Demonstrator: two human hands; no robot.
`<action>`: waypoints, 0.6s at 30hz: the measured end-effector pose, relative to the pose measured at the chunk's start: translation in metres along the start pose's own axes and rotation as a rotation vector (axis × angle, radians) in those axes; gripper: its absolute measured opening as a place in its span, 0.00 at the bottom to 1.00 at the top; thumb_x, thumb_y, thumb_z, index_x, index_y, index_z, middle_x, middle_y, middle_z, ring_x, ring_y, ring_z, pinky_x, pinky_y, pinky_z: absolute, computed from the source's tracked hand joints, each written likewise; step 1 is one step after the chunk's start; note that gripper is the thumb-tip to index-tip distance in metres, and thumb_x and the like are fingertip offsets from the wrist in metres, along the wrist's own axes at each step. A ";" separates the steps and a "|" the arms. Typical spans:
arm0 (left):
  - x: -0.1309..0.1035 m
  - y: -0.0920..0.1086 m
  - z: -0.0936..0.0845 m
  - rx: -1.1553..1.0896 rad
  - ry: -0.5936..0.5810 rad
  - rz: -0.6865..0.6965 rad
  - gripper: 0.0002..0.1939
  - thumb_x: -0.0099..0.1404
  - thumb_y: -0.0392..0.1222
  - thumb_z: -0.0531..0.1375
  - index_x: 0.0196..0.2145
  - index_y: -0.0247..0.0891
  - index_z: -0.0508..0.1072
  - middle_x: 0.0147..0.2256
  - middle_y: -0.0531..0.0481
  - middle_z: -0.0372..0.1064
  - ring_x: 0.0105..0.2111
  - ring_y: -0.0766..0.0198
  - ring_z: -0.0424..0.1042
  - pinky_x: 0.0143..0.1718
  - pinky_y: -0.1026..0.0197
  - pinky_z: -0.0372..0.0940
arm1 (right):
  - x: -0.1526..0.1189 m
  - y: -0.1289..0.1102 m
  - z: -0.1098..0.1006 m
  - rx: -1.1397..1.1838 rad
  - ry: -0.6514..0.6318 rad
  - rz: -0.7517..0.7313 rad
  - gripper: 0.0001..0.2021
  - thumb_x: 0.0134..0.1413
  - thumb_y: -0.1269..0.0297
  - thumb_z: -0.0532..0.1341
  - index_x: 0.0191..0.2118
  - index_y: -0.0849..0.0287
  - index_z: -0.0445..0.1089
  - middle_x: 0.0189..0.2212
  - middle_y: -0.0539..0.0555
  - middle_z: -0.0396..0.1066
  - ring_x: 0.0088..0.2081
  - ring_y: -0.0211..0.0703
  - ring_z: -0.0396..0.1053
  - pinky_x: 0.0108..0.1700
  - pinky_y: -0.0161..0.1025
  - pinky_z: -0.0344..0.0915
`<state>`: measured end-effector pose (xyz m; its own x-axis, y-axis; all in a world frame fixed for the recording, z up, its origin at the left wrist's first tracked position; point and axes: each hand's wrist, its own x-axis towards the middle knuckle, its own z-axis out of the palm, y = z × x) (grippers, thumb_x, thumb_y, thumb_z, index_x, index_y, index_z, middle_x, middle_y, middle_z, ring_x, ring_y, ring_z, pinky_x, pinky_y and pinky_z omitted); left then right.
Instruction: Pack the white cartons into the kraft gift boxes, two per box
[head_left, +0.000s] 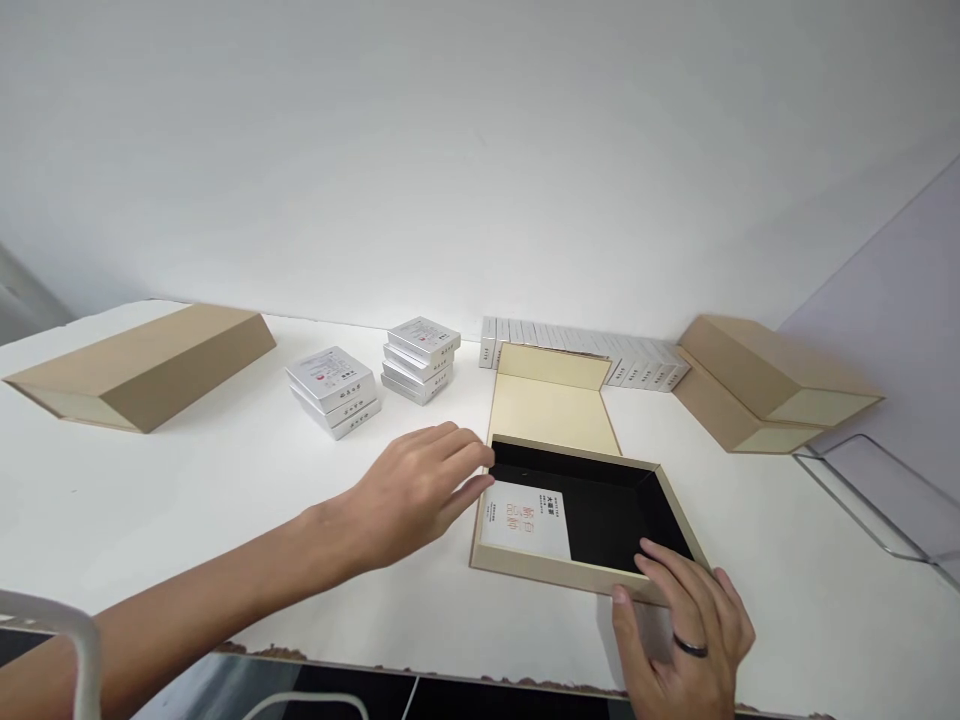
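Note:
An open beige gift box [551, 568] with a black interior lies on the table, its lid [555, 415] folded back away from me. Inside, at the left end, is a flat white packet [529, 520] with red and black print. My left hand [427, 480] is at the box's left rim, fingers and thumb apart, with nothing seen between them. My right hand [686, 625], with a dark ring, grips the front wall near the right corner. Its fingers reach over into the box and the thumb stays outside.
Two stacks of small white boxes, a left stack [334, 390] and a farther stack [420, 358], stand left of the lid. Behind it runs a row of similar boxes [641, 362]. Closed beige boxes lie at left [150, 365] and right [772, 380], near a wire frame [862, 500].

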<state>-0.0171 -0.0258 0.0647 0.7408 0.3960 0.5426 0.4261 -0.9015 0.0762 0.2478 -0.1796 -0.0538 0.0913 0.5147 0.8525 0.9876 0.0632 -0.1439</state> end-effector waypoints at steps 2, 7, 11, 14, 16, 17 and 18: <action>0.013 0.003 0.004 0.014 -0.059 0.058 0.10 0.73 0.27 0.51 0.44 0.35 0.71 0.39 0.46 0.75 0.36 0.59 0.73 0.34 0.59 0.67 | 0.001 -0.001 0.000 -0.001 0.005 0.003 0.13 0.63 0.61 0.63 0.50 0.61 0.71 0.47 0.61 0.76 0.51 0.55 0.72 0.66 0.64 0.57; 0.069 0.001 0.019 0.211 -0.385 0.379 0.16 0.68 0.23 0.52 0.45 0.34 0.75 0.44 0.41 0.73 0.38 0.57 0.70 0.39 0.56 0.65 | 0.003 -0.003 -0.001 0.001 0.017 -0.006 0.11 0.63 0.64 0.63 0.49 0.63 0.70 0.46 0.62 0.76 0.51 0.54 0.72 0.66 0.62 0.57; 0.096 -0.001 0.034 0.403 -0.531 0.518 0.09 0.67 0.31 0.61 0.41 0.42 0.79 0.60 0.40 0.67 0.58 0.46 0.64 0.57 0.47 0.59 | 0.003 -0.005 -0.002 0.001 0.001 0.005 0.10 0.64 0.65 0.62 0.48 0.63 0.70 0.46 0.62 0.76 0.52 0.52 0.71 0.66 0.61 0.56; 0.101 -0.004 0.044 0.405 -0.597 0.526 0.07 0.67 0.35 0.63 0.38 0.44 0.81 0.68 0.45 0.59 0.69 0.42 0.51 0.66 0.41 0.47 | 0.004 -0.006 -0.003 0.000 -0.005 0.012 0.10 0.64 0.65 0.62 0.48 0.62 0.70 0.46 0.61 0.76 0.52 0.52 0.71 0.66 0.61 0.56; 0.103 -0.006 0.051 0.378 -0.623 0.533 0.08 0.68 0.36 0.62 0.38 0.45 0.82 0.66 0.44 0.62 0.71 0.43 0.49 0.68 0.40 0.44 | 0.005 -0.006 -0.003 0.005 -0.002 0.017 0.10 0.64 0.65 0.62 0.48 0.62 0.71 0.46 0.61 0.76 0.51 0.52 0.71 0.66 0.60 0.56; 0.104 -0.008 0.053 0.358 -0.636 0.533 0.09 0.67 0.35 0.62 0.38 0.45 0.82 0.64 0.45 0.65 0.70 0.44 0.50 0.67 0.40 0.44 | 0.005 -0.007 -0.003 0.007 -0.001 0.021 0.09 0.64 0.65 0.62 0.48 0.62 0.71 0.46 0.61 0.76 0.51 0.51 0.71 0.66 0.60 0.56; 0.106 -0.009 0.056 0.335 -0.654 0.525 0.09 0.66 0.33 0.63 0.38 0.46 0.82 0.62 0.45 0.68 0.69 0.44 0.54 0.67 0.41 0.46 | 0.006 -0.007 -0.004 0.011 -0.001 0.023 0.09 0.64 0.65 0.62 0.48 0.62 0.71 0.46 0.61 0.76 0.51 0.51 0.71 0.66 0.60 0.56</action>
<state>0.0865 0.0339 0.0747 0.9863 0.0607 -0.1531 0.0033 -0.9368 -0.3498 0.2419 -0.1802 -0.0462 0.1143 0.5170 0.8483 0.9837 0.0602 -0.1692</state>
